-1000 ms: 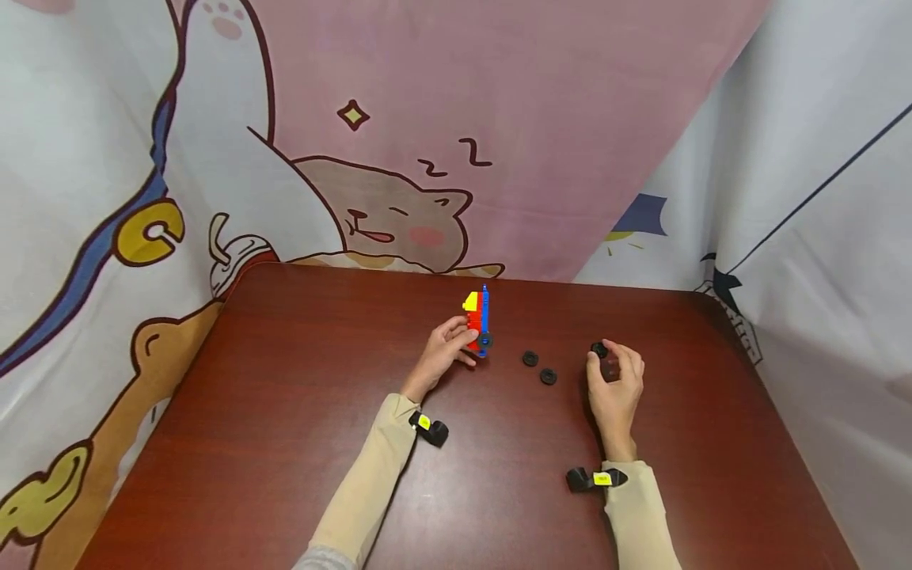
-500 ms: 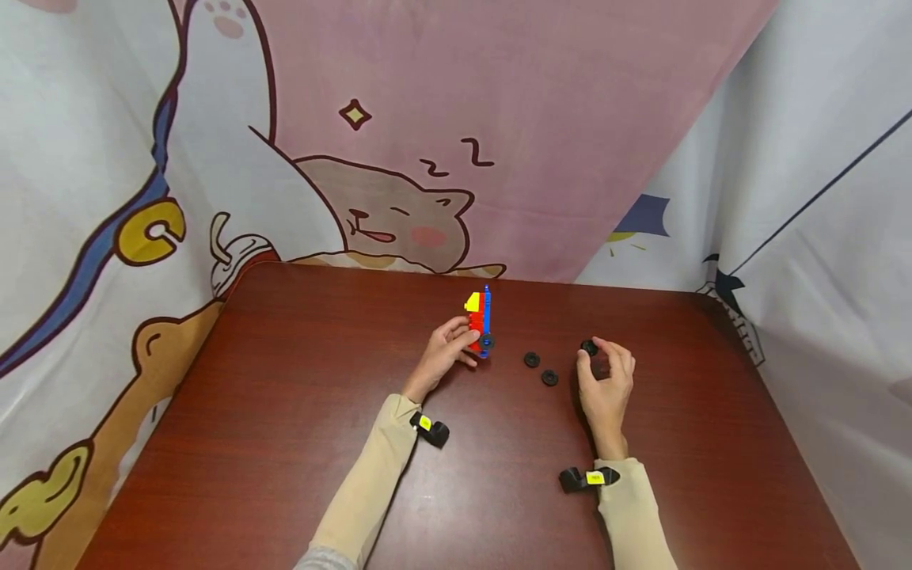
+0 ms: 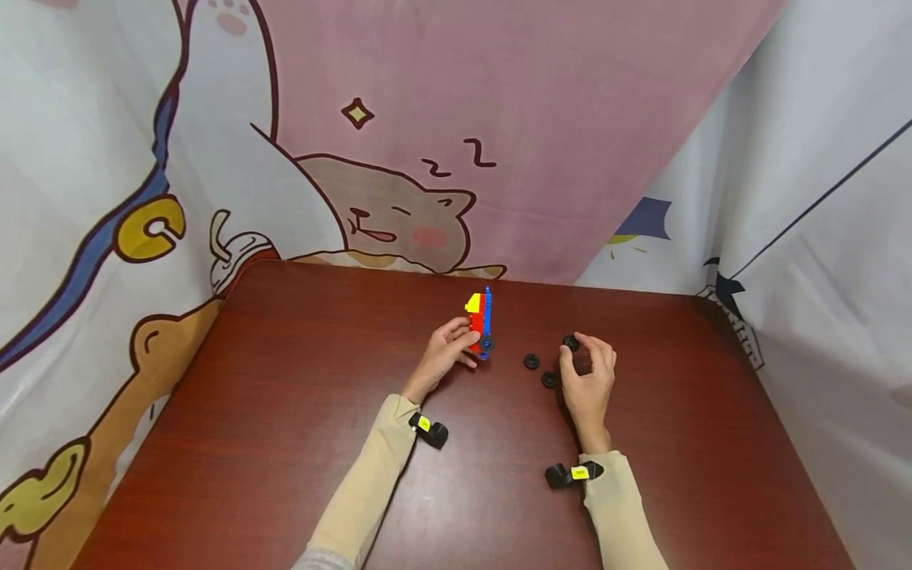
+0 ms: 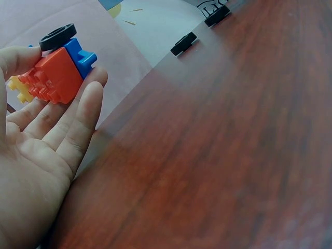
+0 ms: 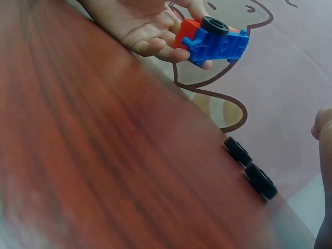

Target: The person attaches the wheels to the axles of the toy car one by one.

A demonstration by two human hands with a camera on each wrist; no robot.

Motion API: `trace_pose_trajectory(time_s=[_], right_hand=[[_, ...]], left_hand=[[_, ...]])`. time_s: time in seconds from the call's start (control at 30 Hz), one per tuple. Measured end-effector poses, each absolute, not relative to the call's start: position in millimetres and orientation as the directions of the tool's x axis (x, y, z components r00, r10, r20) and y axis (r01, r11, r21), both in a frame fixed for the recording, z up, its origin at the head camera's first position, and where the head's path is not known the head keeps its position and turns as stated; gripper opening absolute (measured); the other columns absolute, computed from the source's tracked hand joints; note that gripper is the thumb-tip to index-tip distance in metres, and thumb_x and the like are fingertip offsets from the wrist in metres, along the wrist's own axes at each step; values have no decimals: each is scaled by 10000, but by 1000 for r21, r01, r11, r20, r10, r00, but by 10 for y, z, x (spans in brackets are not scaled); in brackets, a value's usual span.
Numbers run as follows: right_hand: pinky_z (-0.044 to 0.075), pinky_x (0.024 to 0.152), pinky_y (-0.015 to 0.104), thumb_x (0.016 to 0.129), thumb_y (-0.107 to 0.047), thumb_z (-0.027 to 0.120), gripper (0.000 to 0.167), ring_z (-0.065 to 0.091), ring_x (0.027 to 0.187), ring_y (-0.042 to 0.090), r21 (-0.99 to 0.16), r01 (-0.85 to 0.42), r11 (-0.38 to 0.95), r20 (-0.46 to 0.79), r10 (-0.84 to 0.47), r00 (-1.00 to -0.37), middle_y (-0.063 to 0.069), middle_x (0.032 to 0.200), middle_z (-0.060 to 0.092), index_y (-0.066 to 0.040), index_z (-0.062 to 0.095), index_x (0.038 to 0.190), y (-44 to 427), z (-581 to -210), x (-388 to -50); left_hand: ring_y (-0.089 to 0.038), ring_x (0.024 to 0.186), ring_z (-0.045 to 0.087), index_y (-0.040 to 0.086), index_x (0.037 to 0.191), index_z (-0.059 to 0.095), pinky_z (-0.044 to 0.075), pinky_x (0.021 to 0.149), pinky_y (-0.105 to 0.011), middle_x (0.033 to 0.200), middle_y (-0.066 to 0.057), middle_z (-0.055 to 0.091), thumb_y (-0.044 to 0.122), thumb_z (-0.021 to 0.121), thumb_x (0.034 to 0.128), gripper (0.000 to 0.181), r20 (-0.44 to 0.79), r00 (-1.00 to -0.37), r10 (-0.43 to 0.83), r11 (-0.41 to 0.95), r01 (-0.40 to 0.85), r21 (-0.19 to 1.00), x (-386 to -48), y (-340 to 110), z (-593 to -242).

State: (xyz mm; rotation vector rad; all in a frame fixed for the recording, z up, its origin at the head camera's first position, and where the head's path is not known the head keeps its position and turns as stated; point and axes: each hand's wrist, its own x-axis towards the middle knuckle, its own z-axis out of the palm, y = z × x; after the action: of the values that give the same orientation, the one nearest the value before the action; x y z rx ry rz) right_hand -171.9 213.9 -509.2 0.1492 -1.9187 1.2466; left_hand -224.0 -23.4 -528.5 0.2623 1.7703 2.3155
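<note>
My left hand [image 3: 440,358] grips a small toy vehicle of red, blue and yellow bricks [image 3: 477,323], tipped on its side. In the left wrist view, one black wheel [image 4: 58,36] is on the vehicle [image 4: 58,75] beside the thumb. The right wrist view shows the blue underside [image 5: 220,46] of it. Between thumb and fingertips, my right hand [image 3: 590,384] pinches a black wheel [image 3: 571,343]. Two loose black wheels [image 3: 531,361] [image 3: 549,379] lie on the table between the hands, the nearer one just left of the right hand.
The dark red wooden table [image 3: 321,340] is under both arms. Behind it hangs a pink and white cartoon curtain [image 3: 556,142], which also stands along both sides. A small black camera is strapped to each wrist.
My right hand has moved left with its wheel, closer to the two loose wheels. My left hand and the toy vehicle have stayed nearly where they were.
</note>
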Motion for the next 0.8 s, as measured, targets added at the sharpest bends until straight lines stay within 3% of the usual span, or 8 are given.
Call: trace_pose_trajectory(time_s=[0.37, 0.67, 0.8], right_hand=[[244, 788, 214, 791, 158, 711, 310, 425, 867, 503, -685, -543, 485, 707, 265, -655, 356, 1054, 572, 143, 662, 1097, 1930, -5108, -1812], [298, 761, 336, 794, 160, 709, 314, 426, 861, 485, -690, -553, 467, 704, 252, -664, 352, 1069, 573, 132, 664, 1103, 1766, -5059, -1852], [281, 773, 235, 772, 174, 713, 324, 433, 876, 466, -699, -547, 460, 694, 253, -674, 347, 1062, 576, 126, 671, 1089, 1661, -5010, -1863]], left_hand=[[-132, 715, 649, -83, 1301, 490, 574, 577, -274, 1027, -41, 647, 71, 598, 987, 366, -7, -960, 279, -237, -76, 969, -2257, -256, -5319], [-155, 709, 648, -75, 1264, 507, 571, 559, -270, 1009, -42, 645, 68, 598, 980, 331, 11, -962, 274, -249, -59, 967, -2268, -240, -5318], [-151, 707, 645, -81, 1253, 502, 572, 557, -277, 998, -36, 643, 59, 597, 976, 325, 9, -960, 279, -255, -65, 965, -2274, -230, -5338]])
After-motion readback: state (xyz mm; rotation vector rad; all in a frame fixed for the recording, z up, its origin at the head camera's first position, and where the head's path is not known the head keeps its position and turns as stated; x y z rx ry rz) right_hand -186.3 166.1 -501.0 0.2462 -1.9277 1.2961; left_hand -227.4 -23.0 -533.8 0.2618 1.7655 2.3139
